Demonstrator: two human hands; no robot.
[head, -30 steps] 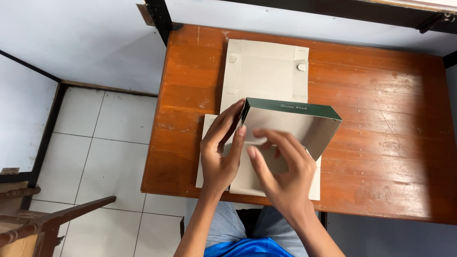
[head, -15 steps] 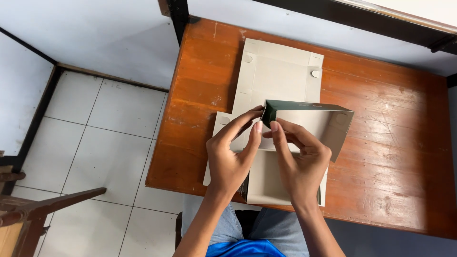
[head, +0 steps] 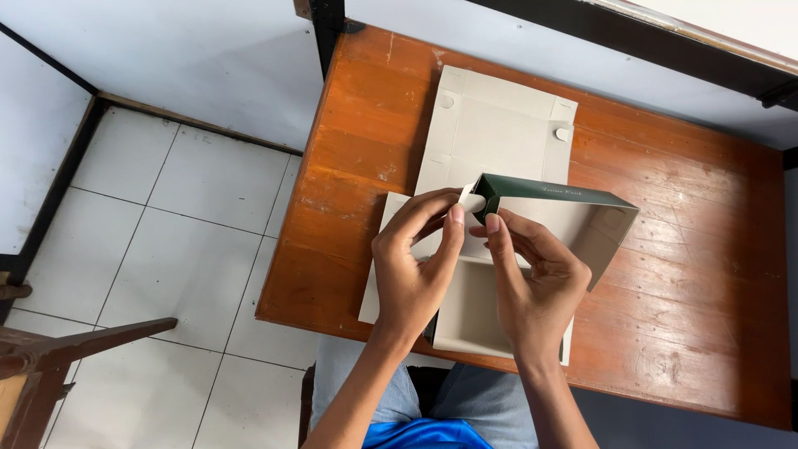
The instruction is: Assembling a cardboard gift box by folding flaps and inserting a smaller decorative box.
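Observation:
A flat cardboard box blank [head: 499, 137], grey-beige inside and dark green outside, lies on the wooden table [head: 690, 274]. Its right part is folded up into a standing wall with a dark green edge [head: 553, 191]. My left hand [head: 416, 270] pinches a small corner flap at the wall's left end. My right hand [head: 532, 283] grips the same corner from the right, thumb and forefinger on the fold. A shallow formed tray part [head: 470, 316] shows between my wrists near the table's front edge.
The table stands against a white wall, with a dark metal frame [head: 328, 25] behind it. White floor tiles [head: 166, 233] lie to the left. A wooden chair part [head: 50, 349] juts in at the lower left.
My hands have moved up from the panel's face to its top-left corner and now pinch the flap there. The standing wall has opened out wider. The camera view has shifted slightly.

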